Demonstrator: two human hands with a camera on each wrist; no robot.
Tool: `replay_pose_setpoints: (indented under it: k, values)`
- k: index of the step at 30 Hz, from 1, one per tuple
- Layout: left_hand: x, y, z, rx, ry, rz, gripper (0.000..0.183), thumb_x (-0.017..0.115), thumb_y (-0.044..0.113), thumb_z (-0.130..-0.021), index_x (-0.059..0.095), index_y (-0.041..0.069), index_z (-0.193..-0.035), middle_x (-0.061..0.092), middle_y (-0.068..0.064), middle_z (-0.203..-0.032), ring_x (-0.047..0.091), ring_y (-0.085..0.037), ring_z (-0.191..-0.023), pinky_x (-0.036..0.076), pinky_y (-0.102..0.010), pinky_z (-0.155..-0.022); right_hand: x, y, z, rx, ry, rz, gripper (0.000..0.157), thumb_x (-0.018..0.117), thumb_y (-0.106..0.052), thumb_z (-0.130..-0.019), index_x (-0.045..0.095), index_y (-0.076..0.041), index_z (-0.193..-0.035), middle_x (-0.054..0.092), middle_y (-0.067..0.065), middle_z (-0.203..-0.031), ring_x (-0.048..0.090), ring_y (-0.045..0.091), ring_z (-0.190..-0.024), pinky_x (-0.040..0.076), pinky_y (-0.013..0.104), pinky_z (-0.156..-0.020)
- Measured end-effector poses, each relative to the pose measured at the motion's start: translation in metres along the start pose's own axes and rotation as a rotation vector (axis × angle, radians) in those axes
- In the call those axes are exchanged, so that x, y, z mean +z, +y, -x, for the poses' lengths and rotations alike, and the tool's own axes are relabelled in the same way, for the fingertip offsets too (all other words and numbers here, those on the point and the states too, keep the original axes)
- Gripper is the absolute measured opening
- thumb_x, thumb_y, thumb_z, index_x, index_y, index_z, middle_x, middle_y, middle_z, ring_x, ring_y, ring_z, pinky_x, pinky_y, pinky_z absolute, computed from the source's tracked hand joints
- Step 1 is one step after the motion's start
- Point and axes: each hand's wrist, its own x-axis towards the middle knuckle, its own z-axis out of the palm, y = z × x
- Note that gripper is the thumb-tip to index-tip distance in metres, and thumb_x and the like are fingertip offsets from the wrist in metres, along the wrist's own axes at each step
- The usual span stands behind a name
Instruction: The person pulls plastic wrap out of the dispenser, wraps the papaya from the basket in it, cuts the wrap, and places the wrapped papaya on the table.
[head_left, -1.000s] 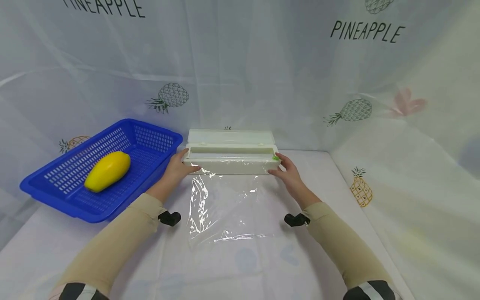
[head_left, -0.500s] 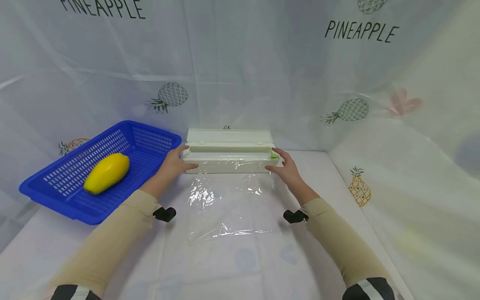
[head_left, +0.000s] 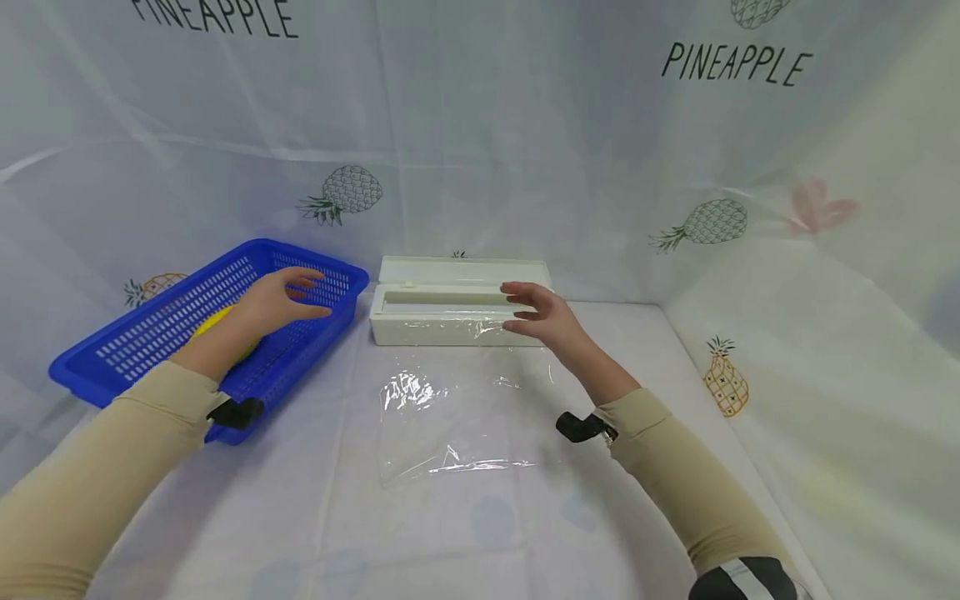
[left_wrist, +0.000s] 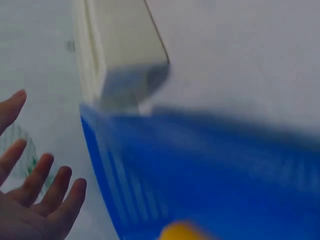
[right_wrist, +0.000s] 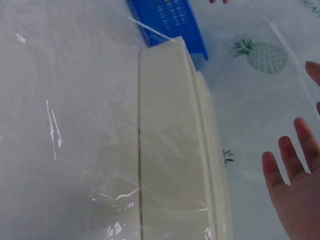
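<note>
My left hand (head_left: 272, 302) is over the blue plastic basket (head_left: 330, 329), fingers spread and holding nothing. Below its wrist lies a yellow, mango-shaped fruit (head_left: 212, 319), mostly hidden by the forearm in the head view; only its tip (left_wrist: 182, 232) shows in the left wrist view. My right hand (head_left: 553, 321) hovers at the right end of a long white cling film dispenser (head_left: 427, 333), its fingers loosely bent and nothing between them. The dispenser's lid (head_left: 465, 271) stands raised at the back. A sheet of clear cling film (head_left: 408, 392) runs from its front toward me over the table.
A white cloth printed with pineapples (head_left: 352, 190) hangs behind and along the right side. The white-covered table (head_left: 420, 542) extends in front of the film. The basket's right rim stands close to the dispenser's left end.
My left hand has let go of the dispenser's left end and moved left over the basket. My right hand has released the right end and shifted slightly left and up.
</note>
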Motion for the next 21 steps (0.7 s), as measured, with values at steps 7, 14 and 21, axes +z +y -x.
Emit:
replay_pose_setpoints:
  k: [7, 14, 21]
  values:
    - [-0.038, -0.05, 0.001, 0.077, -0.132, -0.165, 0.07, 0.074, 0.029, -0.088, 0.042, -0.006, -0.139, 0.04, -0.04, -0.134, 0.036, -0.057, -0.121, 0.033, -0.071, -0.096, 0.029, 0.011, 0.002, 0.064, -0.14, -0.01, 0.054, 0.074, 0.002, -0.082, 0.056, -0.002, -0.133, 0.051, 0.017, -0.139, 0.043, 0.04, -0.129, 0.043, 0.045, -0.102]
    - [-0.049, -0.087, -0.002, 0.07, -0.236, -0.279, 0.072, 0.078, 0.02, -0.082, 0.041, -0.007, -0.137, 0.027, -0.046, -0.138, 0.023, -0.064, -0.123, 0.023, -0.078, -0.095, 0.048, 0.017, 0.009, 0.072, -0.226, -0.003, 0.051, 0.073, 0.005, -0.082, 0.057, -0.001, -0.13, 0.054, 0.014, -0.135, 0.047, 0.037, -0.126, 0.042, 0.046, -0.104]
    - [-0.047, -0.106, -0.004, -0.023, -0.297, -0.317, 0.079, 0.081, 0.02, -0.078, 0.037, -0.007, -0.139, 0.025, -0.049, -0.133, 0.023, -0.068, -0.118, 0.026, -0.08, -0.091, 0.058, 0.021, 0.019, 0.092, -0.283, -0.043, 0.054, 0.073, 0.005, -0.082, 0.055, 0.003, -0.132, 0.052, 0.022, -0.136, 0.047, 0.037, -0.125, 0.039, 0.051, -0.105]
